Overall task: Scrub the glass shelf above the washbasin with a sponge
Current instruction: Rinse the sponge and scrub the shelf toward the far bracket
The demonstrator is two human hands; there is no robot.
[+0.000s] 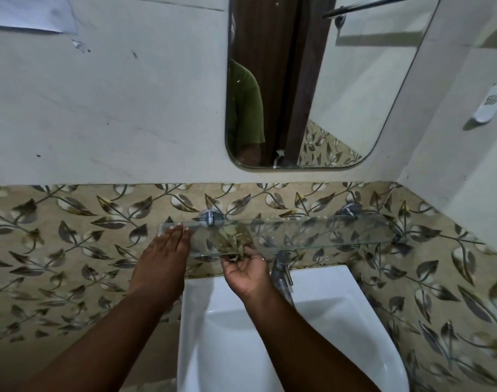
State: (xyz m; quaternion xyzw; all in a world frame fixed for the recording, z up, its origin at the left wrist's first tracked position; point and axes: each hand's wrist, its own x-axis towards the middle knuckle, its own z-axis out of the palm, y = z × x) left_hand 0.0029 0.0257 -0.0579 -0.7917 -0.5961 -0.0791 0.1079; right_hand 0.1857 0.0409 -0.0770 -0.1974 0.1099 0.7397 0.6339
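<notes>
Pressing flat, open, the left hand (163,254) steadies the glass shelf (298,232) — right hand (246,268) apparently clutching a sponge (233,240).

Clear glass shelf (312,232), smooth, glossy, see-through with a greenish edge. Two round chrome metal brackets (211,217), polished and shiny. Frayed greenish-brown fibrous scrub sponge (232,243), rough, matt, stringy. White ceramic washbasin (270,335), smooth, high gloss. Chrome metal tap (281,271), shiny. Beige leaf-pattern wall tiles (71,236), glazed, light sheen. Plain off-white upper wall (114,108), matt-looking, scuffed with dark marks. Rounded-corner mirror (312,80), glossy, reflecting dark wood-grain panel. White paper sheet (29,12), matt. White plastic wall holder (489,107), smooth.
</notes>
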